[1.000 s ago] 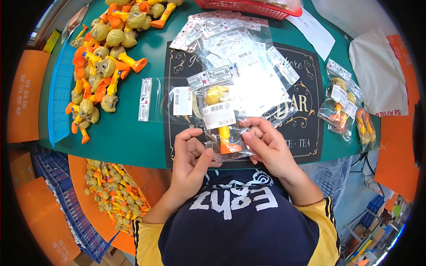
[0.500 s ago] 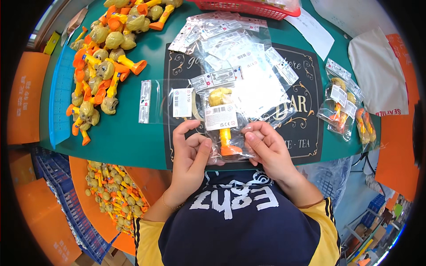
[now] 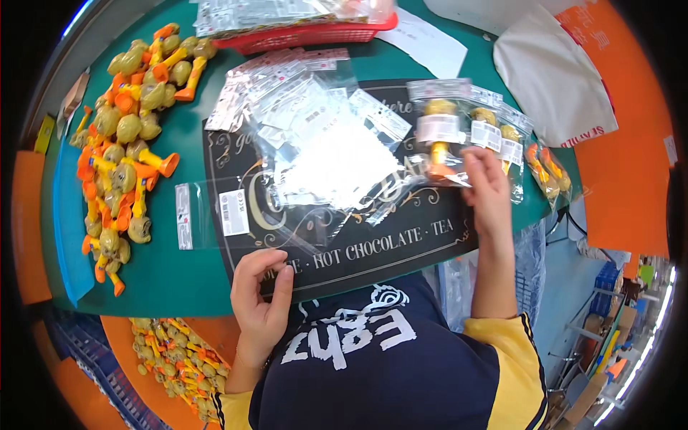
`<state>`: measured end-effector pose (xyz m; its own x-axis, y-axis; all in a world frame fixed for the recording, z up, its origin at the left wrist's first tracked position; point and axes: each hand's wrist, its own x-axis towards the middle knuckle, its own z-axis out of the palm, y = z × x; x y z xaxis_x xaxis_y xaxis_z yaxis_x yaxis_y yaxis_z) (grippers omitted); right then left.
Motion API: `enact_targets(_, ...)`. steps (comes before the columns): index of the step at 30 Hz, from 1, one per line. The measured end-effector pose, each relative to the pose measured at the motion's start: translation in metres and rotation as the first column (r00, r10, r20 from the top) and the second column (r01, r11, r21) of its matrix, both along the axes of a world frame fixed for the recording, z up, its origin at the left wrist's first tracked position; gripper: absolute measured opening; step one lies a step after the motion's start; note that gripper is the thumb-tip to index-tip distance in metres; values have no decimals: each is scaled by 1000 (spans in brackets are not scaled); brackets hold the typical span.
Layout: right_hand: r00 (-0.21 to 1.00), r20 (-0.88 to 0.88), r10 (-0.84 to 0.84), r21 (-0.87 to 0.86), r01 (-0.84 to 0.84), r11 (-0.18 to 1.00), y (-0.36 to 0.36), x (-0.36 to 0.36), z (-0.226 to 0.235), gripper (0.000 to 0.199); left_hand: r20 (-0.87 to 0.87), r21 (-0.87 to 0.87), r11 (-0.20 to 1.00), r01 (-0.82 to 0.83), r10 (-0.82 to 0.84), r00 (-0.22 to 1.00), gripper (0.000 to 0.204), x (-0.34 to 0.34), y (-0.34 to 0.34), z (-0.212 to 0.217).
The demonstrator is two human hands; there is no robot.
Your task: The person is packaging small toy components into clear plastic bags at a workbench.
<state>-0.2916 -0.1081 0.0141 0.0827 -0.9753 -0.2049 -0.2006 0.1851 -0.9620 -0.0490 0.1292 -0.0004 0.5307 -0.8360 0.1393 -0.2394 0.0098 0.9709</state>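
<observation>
My right hand is out at the right side of the table, its fingers pinching a clear bag with a yellow and orange toy inside. That bagged toy sits against several other bagged toys lying at the right. My left hand rests near the table's front edge on the black mat, fingers curled and touching the corner of an empty clear bag. A heap of empty clear bags covers the middle of the mat.
A pile of loose yellow and orange toys lies on the green table at the left. A red basket with bags stands at the back. White paper and a white bag lie far right. A crate of toys sits below.
My right hand has carried the bagged toy from in front of me out to the right, beside the other bagged toys. My left hand let go of it and dropped to the mat's front edge.
</observation>
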Motion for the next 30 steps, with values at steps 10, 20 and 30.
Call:
enact_targets(10, 589, -634, -501, -688, -134, 713, -28, -62, -21, 26, 700, 303, 947, -109, -144, 699, 40, 46, -5, 10)
enact_targets(20, 717, -617, 324, -684, -693, 231, 4, 78, 49, 20, 733, 346, 937, 38, -295, 613, 37, 13, -50, 7)
enact_targets(30, 525, -574, 629, -578, -803, 144, -40, 226, 3, 23, 585, 155, 976, 151, -214, 782, 31, 20, -40, 6)
